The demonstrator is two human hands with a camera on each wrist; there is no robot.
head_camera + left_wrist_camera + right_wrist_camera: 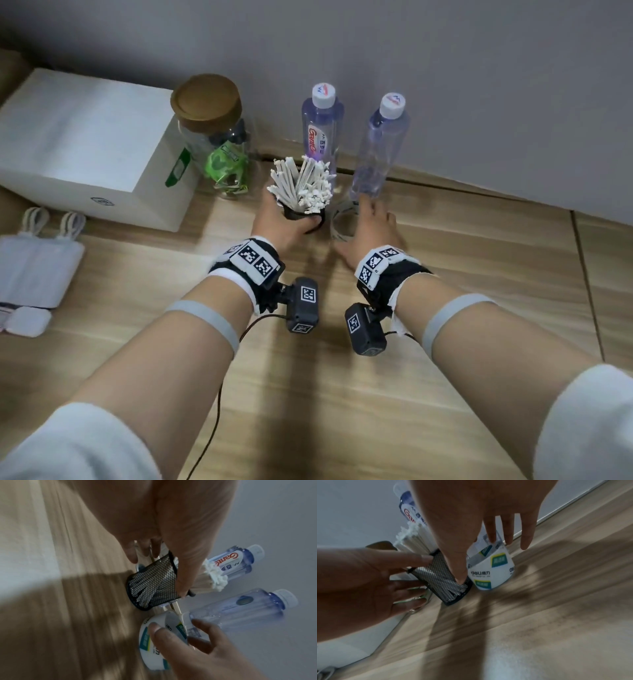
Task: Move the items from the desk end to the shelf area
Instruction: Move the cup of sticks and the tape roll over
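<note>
The left hand [279,219] holds the black mesh cup [152,584] of white sticks [301,183]. The right hand [370,228], fingers spread loose, reaches over the tape roll [491,569].

Black mesh cup [301,216] packed with white sticks [301,183], upright on the wooden surface, white labelled tape roll [342,222] just beside it

left grip [286,219]: fingers curled, clasping | right grip [368,228]: fingers straight, spread; both forearms extended
</note>
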